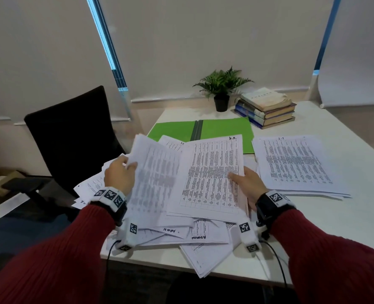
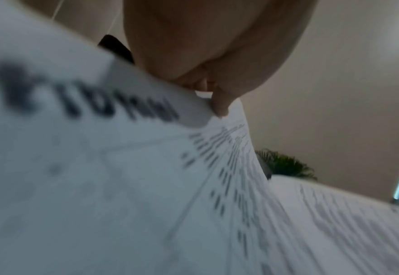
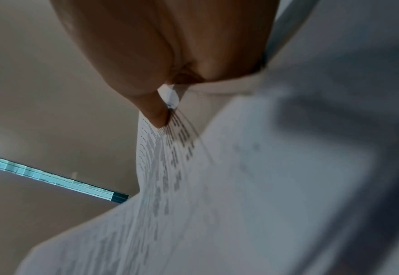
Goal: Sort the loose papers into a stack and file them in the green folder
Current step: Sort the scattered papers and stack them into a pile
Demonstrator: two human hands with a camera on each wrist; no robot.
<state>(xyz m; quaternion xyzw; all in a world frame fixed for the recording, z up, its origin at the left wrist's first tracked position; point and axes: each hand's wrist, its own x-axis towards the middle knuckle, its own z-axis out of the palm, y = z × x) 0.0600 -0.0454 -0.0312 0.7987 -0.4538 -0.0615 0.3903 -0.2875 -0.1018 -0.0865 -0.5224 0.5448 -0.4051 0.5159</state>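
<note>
Right now the left hand [image 1: 119, 174] pinches a lifted sheaf of printed sheets [image 1: 153, 174] by its left edge, tilted up off the heap. The right hand [image 1: 248, 183] grips the table-printed page marked H.R. [image 1: 214, 174] at its right edge, thumb on top. Straight ahead of both hands, across the loose heap [image 1: 181, 235], the green folder [image 1: 203, 130] lies open and flat, its spine pointing away from the person. A squared pile of sheets [image 1: 295, 163] sits right of the right hand, so that hand is nearer to it.
</note>
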